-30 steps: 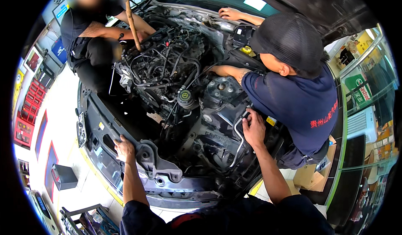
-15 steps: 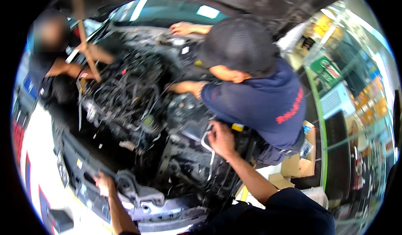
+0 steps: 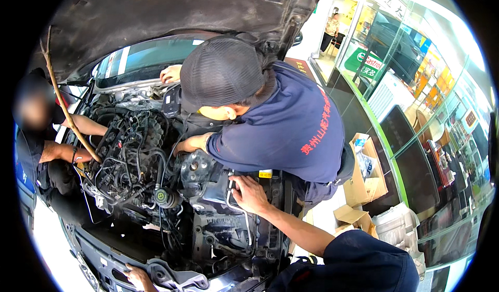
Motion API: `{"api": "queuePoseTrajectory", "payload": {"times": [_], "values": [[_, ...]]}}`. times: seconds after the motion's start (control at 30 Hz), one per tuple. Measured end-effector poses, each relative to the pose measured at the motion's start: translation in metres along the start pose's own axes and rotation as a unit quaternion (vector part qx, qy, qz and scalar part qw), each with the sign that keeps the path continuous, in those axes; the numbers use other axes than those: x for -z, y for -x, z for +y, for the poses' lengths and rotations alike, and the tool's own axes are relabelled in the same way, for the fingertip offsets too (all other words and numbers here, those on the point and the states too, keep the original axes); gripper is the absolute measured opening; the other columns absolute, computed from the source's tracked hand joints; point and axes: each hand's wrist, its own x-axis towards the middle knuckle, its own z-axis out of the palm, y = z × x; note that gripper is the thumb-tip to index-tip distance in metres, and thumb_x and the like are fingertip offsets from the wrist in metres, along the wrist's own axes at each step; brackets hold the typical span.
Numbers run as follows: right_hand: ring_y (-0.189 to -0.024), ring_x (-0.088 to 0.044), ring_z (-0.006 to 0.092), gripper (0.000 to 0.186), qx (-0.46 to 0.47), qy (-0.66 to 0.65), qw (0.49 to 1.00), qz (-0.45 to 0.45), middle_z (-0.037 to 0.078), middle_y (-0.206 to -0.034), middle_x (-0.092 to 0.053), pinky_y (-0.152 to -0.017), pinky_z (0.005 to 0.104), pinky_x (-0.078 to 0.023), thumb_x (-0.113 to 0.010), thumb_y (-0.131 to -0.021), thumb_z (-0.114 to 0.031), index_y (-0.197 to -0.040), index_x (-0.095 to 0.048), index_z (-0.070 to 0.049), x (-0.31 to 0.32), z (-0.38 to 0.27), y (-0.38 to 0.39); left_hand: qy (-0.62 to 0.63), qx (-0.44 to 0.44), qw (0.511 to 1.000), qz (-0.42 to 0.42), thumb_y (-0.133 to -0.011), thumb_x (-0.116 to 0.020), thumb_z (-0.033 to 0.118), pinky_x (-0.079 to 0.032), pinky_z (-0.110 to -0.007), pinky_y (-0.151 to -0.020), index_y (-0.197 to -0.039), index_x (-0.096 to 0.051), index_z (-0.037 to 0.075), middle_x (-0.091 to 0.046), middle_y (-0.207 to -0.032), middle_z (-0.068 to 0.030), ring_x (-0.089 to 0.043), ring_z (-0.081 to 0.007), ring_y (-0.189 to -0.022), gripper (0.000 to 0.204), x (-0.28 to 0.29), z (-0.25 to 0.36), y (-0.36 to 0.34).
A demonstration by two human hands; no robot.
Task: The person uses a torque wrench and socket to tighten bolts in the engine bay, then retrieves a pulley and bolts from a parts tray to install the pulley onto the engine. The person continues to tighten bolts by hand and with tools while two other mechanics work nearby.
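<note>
My left hand (image 3: 139, 277) rests on the dark front panel (image 3: 106, 258) of a car, at the bottom of the view, with its fingers stretched over the panel beside an oval hole. Farther right, my right hand (image 3: 250, 195) lies on the right side of the engine bay, thumb and fingers apart. Its fingertips touch or nearly touch a bent silvery metal pipe (image 3: 229, 198); a firm grip does not show. Left of that hand are a round dark strut mount (image 3: 195, 166) and the exposed engine (image 3: 130, 154), with hoses, cables and a green-topped round cap (image 3: 162, 196).
A co-worker in a cap and blue shirt (image 3: 283, 120) leans over the bay, one hand deep inside. Another person (image 3: 39, 141) reaches in from the left. A wooden stick (image 3: 67, 110) stands under the raised hood (image 3: 156, 6). Cardboard boxes (image 3: 371, 172) lie at right.
The view has swung, so the engine bay sits farther left and more of the shop shows. My hands keep to the same spots on the car. The picture is sharper.
</note>
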Motion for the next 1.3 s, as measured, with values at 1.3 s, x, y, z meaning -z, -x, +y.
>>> {"api": "queuePoseTrajectory", "payload": {"times": [1.3], "values": [[-0.088,-0.059,0.0307,0.038,0.002,-0.014,1.0,0.011,0.008,-0.089,-0.061,-0.08,0.0433,-0.048,-0.065,-0.085,-0.011,-0.121,-0.054,-0.01,-0.012,0.0,-0.005,0.04,-0.034,0.998,0.044,-0.096,-0.04,0.058,-0.04,-0.055,-0.102,-0.145,-0.041,0.005,-0.055,-0.134,-0.0253,-0.055,-0.0419,-0.122,0.072,0.001,-0.003,0.012]]}}
